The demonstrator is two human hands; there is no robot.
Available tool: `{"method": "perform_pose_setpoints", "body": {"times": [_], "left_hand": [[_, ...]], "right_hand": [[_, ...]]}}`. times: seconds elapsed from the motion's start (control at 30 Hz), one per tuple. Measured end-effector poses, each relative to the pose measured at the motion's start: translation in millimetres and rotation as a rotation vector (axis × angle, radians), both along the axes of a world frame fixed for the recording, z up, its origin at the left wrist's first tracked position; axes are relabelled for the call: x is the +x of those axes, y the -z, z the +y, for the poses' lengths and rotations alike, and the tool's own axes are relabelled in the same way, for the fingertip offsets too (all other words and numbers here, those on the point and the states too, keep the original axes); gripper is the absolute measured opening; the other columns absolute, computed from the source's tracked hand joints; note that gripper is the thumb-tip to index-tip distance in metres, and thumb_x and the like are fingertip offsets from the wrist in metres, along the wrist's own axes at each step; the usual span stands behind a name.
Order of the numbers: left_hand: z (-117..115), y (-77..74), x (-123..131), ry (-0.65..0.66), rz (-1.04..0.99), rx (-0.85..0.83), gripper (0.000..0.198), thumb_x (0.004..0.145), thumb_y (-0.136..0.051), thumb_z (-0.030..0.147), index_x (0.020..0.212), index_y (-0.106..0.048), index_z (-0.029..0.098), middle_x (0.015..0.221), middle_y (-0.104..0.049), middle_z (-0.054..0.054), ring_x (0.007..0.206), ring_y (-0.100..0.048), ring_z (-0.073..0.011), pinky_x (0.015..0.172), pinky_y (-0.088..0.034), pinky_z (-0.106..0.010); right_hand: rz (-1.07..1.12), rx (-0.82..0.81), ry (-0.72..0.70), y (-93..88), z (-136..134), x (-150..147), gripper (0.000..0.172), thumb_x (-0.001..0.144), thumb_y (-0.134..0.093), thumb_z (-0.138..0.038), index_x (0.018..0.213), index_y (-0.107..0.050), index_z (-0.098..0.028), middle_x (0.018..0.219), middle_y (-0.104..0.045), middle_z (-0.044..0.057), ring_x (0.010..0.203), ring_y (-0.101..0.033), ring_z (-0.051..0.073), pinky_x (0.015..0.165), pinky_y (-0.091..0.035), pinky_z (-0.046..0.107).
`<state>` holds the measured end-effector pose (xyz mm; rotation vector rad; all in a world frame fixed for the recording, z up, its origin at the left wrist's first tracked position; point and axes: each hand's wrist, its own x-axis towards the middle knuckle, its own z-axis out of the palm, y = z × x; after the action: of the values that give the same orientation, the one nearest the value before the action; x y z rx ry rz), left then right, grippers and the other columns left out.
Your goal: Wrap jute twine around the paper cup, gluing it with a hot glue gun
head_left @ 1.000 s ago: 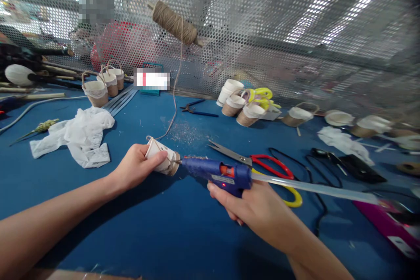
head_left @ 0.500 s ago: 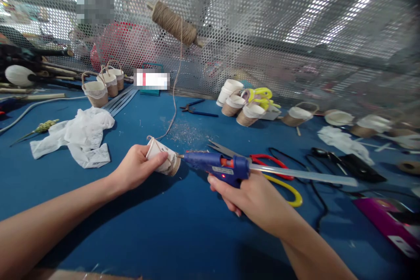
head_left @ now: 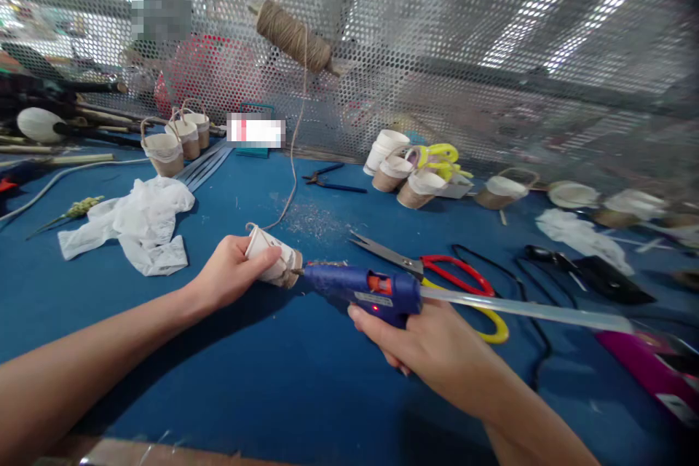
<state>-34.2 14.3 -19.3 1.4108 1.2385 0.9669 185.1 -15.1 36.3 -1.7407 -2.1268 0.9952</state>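
My left hand (head_left: 228, 269) is closed around a small white paper cup (head_left: 266, 253) tipped on its side, with brown twine wrapped near its base. A strand of twine (head_left: 293, 160) runs from the cup up to a spool (head_left: 293, 36) mounted on the perforated metal screen. In my right hand (head_left: 420, 335) is a blue hot glue gun (head_left: 360, 287), its red light lit and a long clear glue stick (head_left: 524, 309) sticking out the back. The nozzle meets the twine-wrapped part of the cup. Scissors (head_left: 464, 273) with red and yellow handles lie behind the glue gun.
Twine-wrapped cups with handles (head_left: 164, 155) stand at the back left; more cups (head_left: 420, 189) are at the back right. Pliers (head_left: 341, 188), white lace cloth (head_left: 145, 222), a black cable (head_left: 524, 291) and a purple box (head_left: 649, 371) lie on the blue table (head_left: 262, 386).
The glue gun's rear has dropped slightly and its nozzle has shifted a little lower along the cup's twine-wrapped part. My left hand still holds the cup in nearly the same place.
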Motion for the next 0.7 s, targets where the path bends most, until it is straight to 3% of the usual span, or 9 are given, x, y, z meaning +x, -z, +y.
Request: {"method": "perform_pose_setpoints", "body": {"times": [0.2,0.43,0.7], "left_hand": [[-1.3,0.5,-0.3,0.024,0.048,0.054,0.033,0.075,-0.051,0.037,0.072,-0.066,0.008,0.071,-0.068,-0.008,0.064,-0.059,-0.0174,0.061,-0.047,-0.026],[-4.8,1.5,-0.9,0.046,0.166,0.180,0.032,0.077,-0.048,0.035,0.072,-0.065,0.008,0.061,-0.061,-0.004,0.054,-0.052,-0.0131,0.051,-0.043,-0.022],[-5.2,-0.6,-1.7,0.082,0.138,0.222,0.032,0.078,-0.046,0.034,0.073,-0.063,0.008,0.065,-0.062,-0.005,0.059,-0.053,-0.0140,0.056,-0.044,-0.023]], "right_hand": [[0.029,-0.027,0.069,-3.3,5.5,-1.7,0.027,0.073,-0.047,-0.040,0.056,-0.049,-0.019,0.039,-0.048,-0.004,0.035,-0.047,0.010,0.039,-0.040,0.021],[0.112,0.000,0.006,2.4,12.0,4.8,0.031,0.078,-0.046,-0.043,0.060,-0.052,-0.017,0.039,-0.047,-0.005,0.035,-0.046,0.009,0.040,-0.041,0.021],[0.099,-0.011,-0.010,0.1,7.8,8.5,0.033,0.078,-0.046,-0.044,0.057,-0.051,-0.018,0.039,-0.048,-0.004,0.036,-0.048,0.009,0.042,-0.042,0.021]]}}
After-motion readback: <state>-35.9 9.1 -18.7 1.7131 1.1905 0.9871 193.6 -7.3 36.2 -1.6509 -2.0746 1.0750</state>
